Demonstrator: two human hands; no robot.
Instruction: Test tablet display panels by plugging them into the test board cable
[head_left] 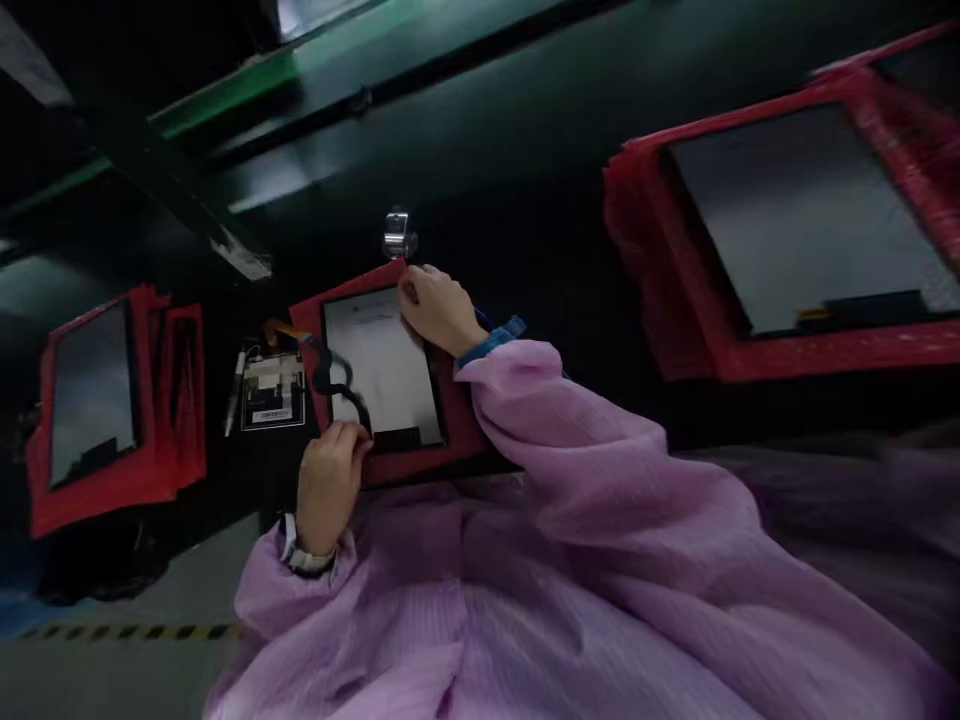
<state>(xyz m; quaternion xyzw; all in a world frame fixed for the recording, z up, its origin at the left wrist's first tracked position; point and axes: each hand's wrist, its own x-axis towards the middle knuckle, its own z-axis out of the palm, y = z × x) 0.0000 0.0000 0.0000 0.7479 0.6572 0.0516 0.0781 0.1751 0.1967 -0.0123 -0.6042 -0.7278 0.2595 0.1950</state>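
A flat panel (382,365) with a pale grey face and dark edges lies on a red sheet (420,464) in front of me. My left hand (328,487) is at the panel's lower left corner, its fingers pinched on the end of a curved black strap or cable (351,392). That strap runs up over the panel's left edge. At the upper right corner is my right hand (441,308), fingers curled together; what they hold, if anything, is hidden. A blue band circles the right wrist.
Left of the panel lie a small circuit board (272,390) and a white pen-like tool (235,393). Red-framed panels are stacked at the far left (94,385) and right (810,215). A shiny metal object (397,234) stands behind the panel.
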